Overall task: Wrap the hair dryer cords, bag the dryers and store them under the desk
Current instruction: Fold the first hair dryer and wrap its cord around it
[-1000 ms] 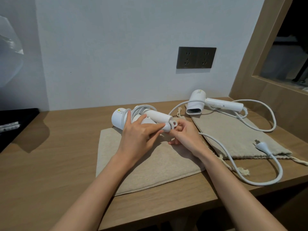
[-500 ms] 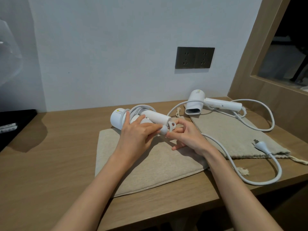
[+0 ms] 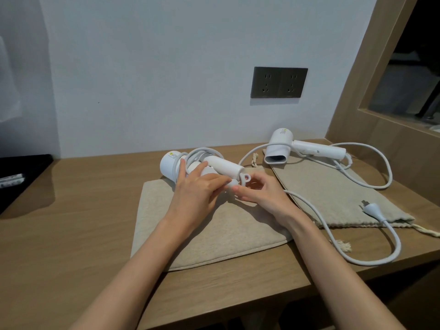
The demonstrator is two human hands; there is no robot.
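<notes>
From the head camera, the left hand (image 3: pixel 197 189) is lying over the near hair dryer (image 3: pixel 171 163), its fingers curling round the folded handle (image 3: pixel 223 166) and its fingertips pinching a small white end piece (image 3: pixel 231 183) just below the handle's hanging loop. This dryer is sitting at the far edge of the near cloth bag (image 3: pixel 214 234), which is lying flat on the wooden desk (image 3: pixel 71 234), and its wrapped cord (image 3: pixel 202 152) is looping around the body and handle. The right hand (image 3: pixel 259 194) is meeting the same end piece with a fingertip, fingers loosely curled; whether it is actually gripping anything cannot be told, since the palm side is hidden. The second hair dryer (image 3: pixel 281 144) is resting at the far end of the second cloth bag (image 3: pixel 333 191), to the right. Its loose cord (image 3: pixel 371 186) is trailing across that bag and the desk edge, with the plug (image 3: pixel 372 209) lying on the bag. A dark wall socket (image 3: pixel 278 82) is sitting on the wall behind.
</notes>
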